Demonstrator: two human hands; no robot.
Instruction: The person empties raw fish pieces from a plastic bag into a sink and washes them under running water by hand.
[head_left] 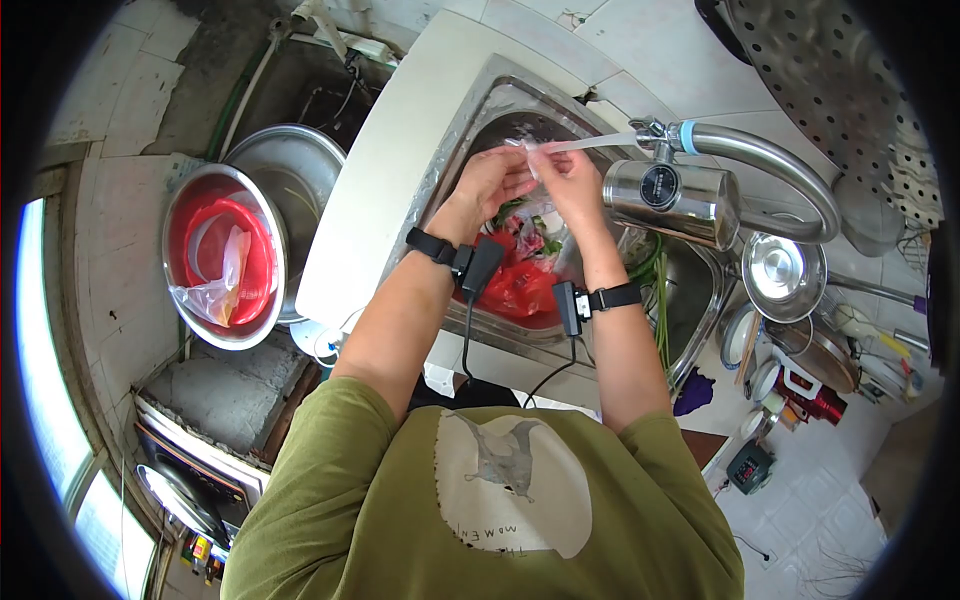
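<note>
My left hand (492,182) and my right hand (570,186) meet over the left sink basin (480,140), in the water stream (598,142) from the tap. The fingertips of both are curled together around something small and pale, too small and wet to name. Below them in the basin lie a red plastic bag (522,290), green leafy scraps and some clear plastic. Long green stalks (661,300), like spring onions, lie over the divider and the right basin (690,285).
A metal tap heater (672,200) with a curved hose (800,165) stands right of my hands. Left of the white counter (375,165) is a steel bowl (180,290) with a red basin and plastic bag inside. Pans (784,272) and bottles crowd the right side.
</note>
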